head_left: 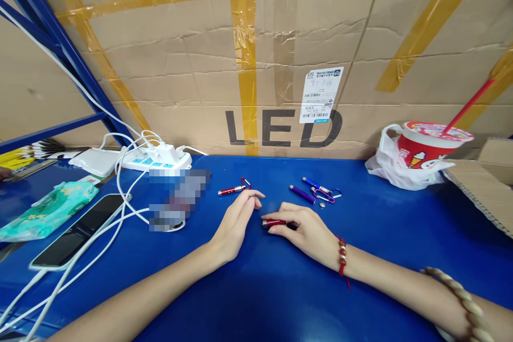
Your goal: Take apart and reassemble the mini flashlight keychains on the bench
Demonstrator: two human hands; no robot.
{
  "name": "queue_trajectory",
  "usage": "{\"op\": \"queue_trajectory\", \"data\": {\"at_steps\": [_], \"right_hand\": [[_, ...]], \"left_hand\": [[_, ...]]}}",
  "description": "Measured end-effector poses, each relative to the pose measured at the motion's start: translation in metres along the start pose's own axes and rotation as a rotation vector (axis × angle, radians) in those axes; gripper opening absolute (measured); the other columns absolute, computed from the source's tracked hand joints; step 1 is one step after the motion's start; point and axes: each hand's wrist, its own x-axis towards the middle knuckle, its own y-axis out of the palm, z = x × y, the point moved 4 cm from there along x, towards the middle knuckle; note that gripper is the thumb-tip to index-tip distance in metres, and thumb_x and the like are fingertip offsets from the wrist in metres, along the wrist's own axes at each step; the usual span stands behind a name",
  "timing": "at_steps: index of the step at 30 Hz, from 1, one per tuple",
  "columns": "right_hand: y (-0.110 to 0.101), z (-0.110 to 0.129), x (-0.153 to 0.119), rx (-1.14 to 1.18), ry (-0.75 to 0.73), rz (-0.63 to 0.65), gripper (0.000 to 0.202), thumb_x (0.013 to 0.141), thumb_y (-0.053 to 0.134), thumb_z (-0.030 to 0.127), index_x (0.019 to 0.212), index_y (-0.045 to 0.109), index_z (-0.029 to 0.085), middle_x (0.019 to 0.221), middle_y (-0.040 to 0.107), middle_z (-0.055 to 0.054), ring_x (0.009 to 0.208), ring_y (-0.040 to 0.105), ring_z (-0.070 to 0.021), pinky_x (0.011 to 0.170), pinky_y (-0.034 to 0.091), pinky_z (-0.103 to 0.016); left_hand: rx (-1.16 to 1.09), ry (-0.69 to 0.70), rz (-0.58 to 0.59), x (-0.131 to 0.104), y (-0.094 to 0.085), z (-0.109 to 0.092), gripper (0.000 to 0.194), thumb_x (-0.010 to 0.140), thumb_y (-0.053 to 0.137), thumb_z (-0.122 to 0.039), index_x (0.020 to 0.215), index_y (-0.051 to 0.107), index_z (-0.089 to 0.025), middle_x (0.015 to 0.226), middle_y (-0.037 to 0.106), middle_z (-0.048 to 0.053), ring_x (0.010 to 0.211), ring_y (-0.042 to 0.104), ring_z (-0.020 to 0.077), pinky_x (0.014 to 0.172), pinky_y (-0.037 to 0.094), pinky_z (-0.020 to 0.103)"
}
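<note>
Between the thumb and fingers of my right hand (308, 230) is a small red penlight (276, 223), lying low over the blue table with its silver end pointing left. My left hand (234, 224) rests just left of it, fingers stretched out and slightly curved, with nothing visible in them. Just beyond the left fingertips lies another red penlight (230, 191) with a red carabiner clip (246, 184). Past my right hand are a purple penlight (302, 194), a blue penlight (316, 186), carabiner clips (324, 195) and a small silver button-like piece (322, 205).
A big taped cardboard box (192, 64) stands along the table's back. At left are a power strip (160, 157), white cables, a phone (82, 232) and a green packet (50, 208). A red cup (428, 147) with a straw and a cardboard flap (481, 187) are at right.
</note>
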Motion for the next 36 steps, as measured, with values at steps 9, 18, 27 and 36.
{"op": "queue_trajectory", "data": {"at_steps": [9,18,27,36], "right_hand": [[-0.0017,0.0001,0.0001,0.014,0.023,-0.007,0.021,0.083,0.055,0.037,0.098,0.068,0.029,0.082,0.062,0.001,0.071,0.057,-0.0121,0.064,0.043,-0.022],[-0.0009,0.0007,0.0013,0.027,0.019,-0.011,0.021,0.082,0.057,0.037,0.097,0.068,0.027,0.081,0.063,0.0,0.07,0.057,-0.0125,0.063,0.043,-0.021],[-0.001,0.0035,-0.0002,-0.003,0.029,-0.019,0.02,0.081,0.057,0.038,0.089,0.07,0.025,0.08,0.064,-0.001,0.069,0.059,-0.0133,0.064,0.044,-0.022],[-0.0013,0.0031,0.0009,-0.005,0.036,-0.02,0.019,0.082,0.057,0.037,0.091,0.069,0.026,0.081,0.063,0.0,0.071,0.059,-0.0127,0.065,0.043,-0.022]], "left_hand": [[-0.005,0.001,-0.006,0.0,0.0002,0.0003,0.034,0.093,0.024,-0.039,0.101,0.05,-0.02,0.091,0.053,0.004,0.09,0.049,0.0191,0.082,0.035,0.03],[0.005,-0.006,-0.005,0.0007,0.0005,0.0021,0.035,0.092,0.024,-0.04,0.101,0.05,-0.019,0.091,0.053,0.005,0.091,0.049,0.0199,0.082,0.036,0.031],[0.006,-0.01,-0.004,0.0005,0.0004,0.0026,0.036,0.092,0.024,-0.042,0.101,0.05,-0.02,0.091,0.054,0.005,0.09,0.049,0.0204,0.082,0.036,0.032],[0.006,-0.013,-0.001,0.0003,0.0007,0.0024,0.035,0.092,0.024,-0.041,0.102,0.05,-0.019,0.091,0.053,0.005,0.09,0.05,0.0199,0.082,0.036,0.031]]}}
